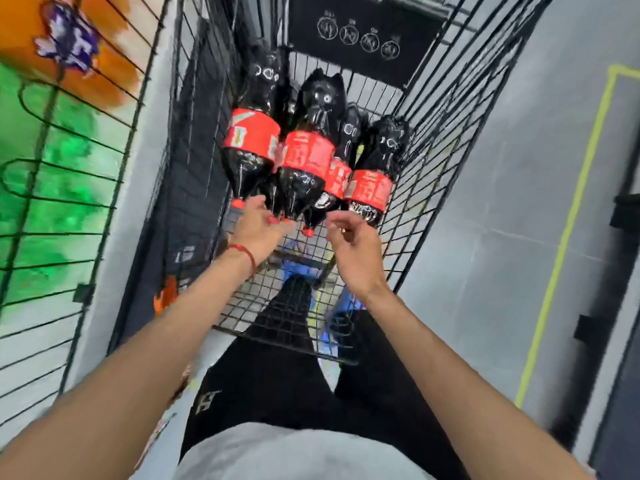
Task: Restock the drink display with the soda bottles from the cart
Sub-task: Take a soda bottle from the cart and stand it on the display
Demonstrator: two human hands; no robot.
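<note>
Basically, soda bottles lay caps-toward-person inside the wire cart. Left hand touched the bottle necks, grip unclear. Right hand hovered near, fingers loosely curled, holding nothing.

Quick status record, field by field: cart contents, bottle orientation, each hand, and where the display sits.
cart: black wire, holds several dark soda bottles with red labels
bottle orientation: lying down, red caps toward the person
left hand: open, fingers at the bottle caps, no grip closed yet
right hand: open, empty, just short of the bottles
display: wire rack on the person's left, blurred
</note>
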